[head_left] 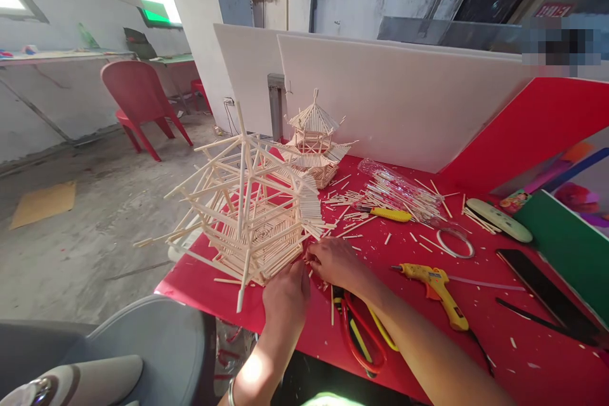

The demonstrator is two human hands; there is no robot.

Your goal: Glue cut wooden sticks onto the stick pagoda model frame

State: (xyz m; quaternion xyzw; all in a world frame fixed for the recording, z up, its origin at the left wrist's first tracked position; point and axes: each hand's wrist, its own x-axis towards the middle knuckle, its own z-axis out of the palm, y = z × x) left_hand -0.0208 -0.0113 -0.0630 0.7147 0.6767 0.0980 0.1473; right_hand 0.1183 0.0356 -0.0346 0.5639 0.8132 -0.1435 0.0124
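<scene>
We had the stick frame [247,216] at the tabletop's [523,342] left edge, the stick pavilion [314,139] behind it. Our left hand [285,295] and right hand [335,261] lay together at the frame's near right side; cutters [361,336] lay by the near edge, the glue gun [435,285] right of them.

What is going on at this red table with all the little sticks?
A person is working on a large stick model that stands at the left end of the red table. Both hands are at its base: the left hand rests against the near edge, and the right hand has its fingertips at the model's right side, among loose sticks. A smaller stick pavilion stands behind. A yellow glue gun, red-handled cutters and a yellow knife lie nearby, untouched.
</scene>
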